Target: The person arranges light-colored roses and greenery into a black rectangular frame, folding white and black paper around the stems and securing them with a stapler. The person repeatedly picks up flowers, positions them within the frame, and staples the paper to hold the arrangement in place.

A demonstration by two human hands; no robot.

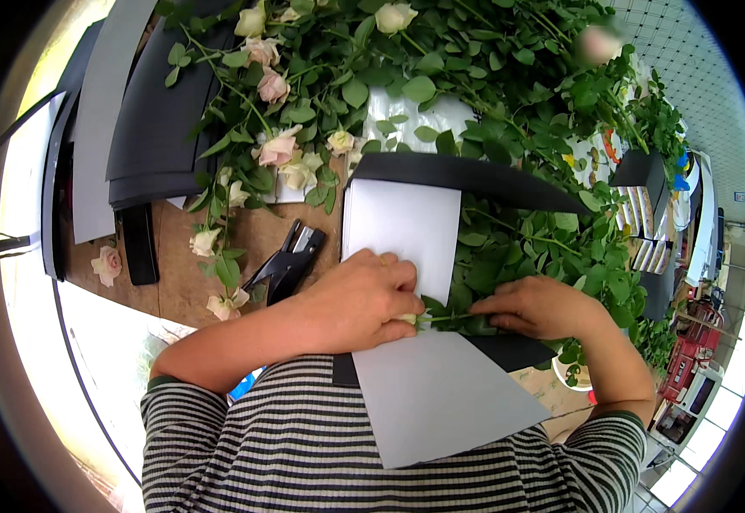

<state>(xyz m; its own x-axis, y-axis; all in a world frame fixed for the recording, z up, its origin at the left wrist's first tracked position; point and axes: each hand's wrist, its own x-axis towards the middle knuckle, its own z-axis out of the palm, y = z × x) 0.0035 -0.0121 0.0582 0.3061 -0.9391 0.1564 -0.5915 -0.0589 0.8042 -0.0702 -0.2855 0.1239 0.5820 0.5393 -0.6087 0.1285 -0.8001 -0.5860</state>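
Observation:
Just in front of my striped shirt, a pale rose lies across a white paper sheet, its bloom mostly covered by my left hand. The fingers of that hand are curled round the bloom. My right hand has its fingers closed at the green stem, among leaves; its fingertips partly hide the stem. A black sheet curves up beyond the white paper. Nearest my body, a stiff grey sheet overlaps another dark sheet.
Leafy roses are heaped across the far side. A black stapler and a dark flat case rest on the brown tabletop. Stacked black sheets stand at the left. Loose blooms lie near the table's edge.

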